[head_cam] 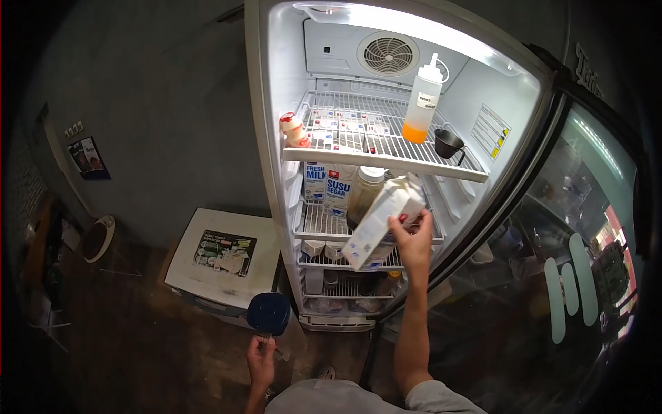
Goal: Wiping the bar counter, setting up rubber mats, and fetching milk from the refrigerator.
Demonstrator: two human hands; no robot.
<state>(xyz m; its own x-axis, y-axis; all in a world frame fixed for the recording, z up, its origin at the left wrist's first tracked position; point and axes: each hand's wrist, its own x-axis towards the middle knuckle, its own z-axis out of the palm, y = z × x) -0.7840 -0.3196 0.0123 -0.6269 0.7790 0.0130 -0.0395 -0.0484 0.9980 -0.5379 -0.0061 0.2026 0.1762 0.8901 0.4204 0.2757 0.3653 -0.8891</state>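
My right hand [414, 240] grips a milk carton [380, 222], tilted, in front of the middle shelves of an upright refrigerator. Low at the left, my left hand [261, 359] holds the handle of a clear pitcher with a dark blue lid [269, 314]. Behind the held carton, a jar with a white lid [368, 191] stands beside upright milk cartons [339, 189]. On the top wire shelf [382, 160] are a squeeze bottle with some orange liquid [421, 103], a small dark cup with a handle [448, 144] and a small drink bottle [295, 129].
The refrigerator's glass door [569, 233] stands open at the right. A low white chest or cabinet [186, 259] with a printed panel on top is left of the refrigerator. More cartons [313, 248] and containers fill the lower shelves. A grey wall [181, 103] rises behind.
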